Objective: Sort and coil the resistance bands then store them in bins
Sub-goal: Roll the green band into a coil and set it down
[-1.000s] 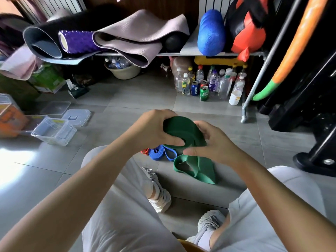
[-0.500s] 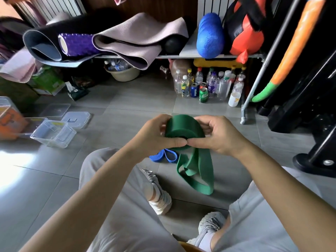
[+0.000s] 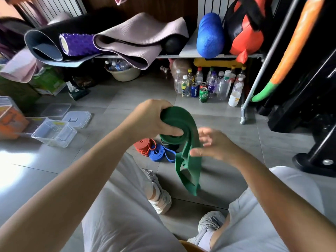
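Left grip (image 3: 154, 120) is closed round the coiled part of the green band (image 3: 181, 120) at centre frame, thumb across the coil. Right grip (image 3: 216, 144) is slack-fingered and blurred, its thumb touching the band's hanging tail. Red band (image 3: 143, 144) and blue band (image 3: 160, 155) lie on the floor (image 3: 218, 179) just below centre. Clear bin (image 3: 54, 133) at left.

Grey tiled floor (image 3: 112, 99), cluttered metal shelf (image 3: 190, 55), bright glare left.
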{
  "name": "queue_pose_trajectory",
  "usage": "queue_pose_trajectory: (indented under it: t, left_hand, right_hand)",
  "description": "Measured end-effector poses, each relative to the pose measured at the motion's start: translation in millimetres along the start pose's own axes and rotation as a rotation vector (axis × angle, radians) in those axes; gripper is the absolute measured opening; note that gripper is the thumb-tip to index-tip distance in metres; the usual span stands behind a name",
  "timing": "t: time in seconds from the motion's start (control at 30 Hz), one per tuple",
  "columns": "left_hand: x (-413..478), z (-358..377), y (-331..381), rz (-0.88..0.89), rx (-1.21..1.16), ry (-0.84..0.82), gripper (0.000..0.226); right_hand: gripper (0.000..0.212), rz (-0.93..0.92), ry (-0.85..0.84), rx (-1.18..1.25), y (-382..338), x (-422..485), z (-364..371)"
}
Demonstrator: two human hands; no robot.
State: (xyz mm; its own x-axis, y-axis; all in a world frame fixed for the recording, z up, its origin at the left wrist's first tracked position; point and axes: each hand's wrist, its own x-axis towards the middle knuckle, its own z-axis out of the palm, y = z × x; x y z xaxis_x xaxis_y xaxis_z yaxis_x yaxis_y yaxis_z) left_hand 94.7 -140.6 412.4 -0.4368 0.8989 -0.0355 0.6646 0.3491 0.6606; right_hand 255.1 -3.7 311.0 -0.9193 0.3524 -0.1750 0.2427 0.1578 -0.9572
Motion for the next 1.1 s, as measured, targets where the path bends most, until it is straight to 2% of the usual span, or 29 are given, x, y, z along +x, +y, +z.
queue_pose_trajectory:
  t: [0.07,0.17,0.27,0.43,0.6,0.67,0.8,0.9,1.0,1.1]
  left_hand:
    - [3,-11,1,-0.028,-0.217,0.058,0.042]
    - [6,-23,9,-0.01,-0.38,0.131,0.048]
    - [7,-38,23,0.025,-0.457,0.199,0.051]
    - [11,-68,45,0.095,-0.454,0.28,0.043]
    - [8,-83,54,0.138,-0.453,0.316,0.059]
    - [8,-82,53,0.131,-0.436,0.31,0.06]
    - [10,-64,38,0.076,-0.312,0.275,0.043]
    - [7,-34,20,0.007,-0.212,0.17,0.051]
    - [-2,-2,2,-0.024,-0.164,0.101,0.047]
    - [-9,18,-8,-0.037,-0.099,0.066,0.044]
  right_hand:
    - [0.031,0.003,0.016,0.015,21,-3,13]
    - [0.014,0.08,0.24,0.2,37,0,25]
    - [0.017,0.041,0.244,0.43,24,10,13]
    - [0.022,-0.073,0.293,0.48,-27,29,-24]
    - [0.032,-0.094,0.389,0.746,-55,39,-39]
    - [0.031,-0.104,0.381,0.646,-55,42,-38]
    - [0.023,-0.008,0.284,0.164,-29,35,-28]
    - [0.028,0.024,0.154,0.177,-15,22,-16]
    - [0.049,-0.099,0.05,0.164,-12,13,-7]
    - [0.05,-0.185,0.021,0.052,-16,7,1]
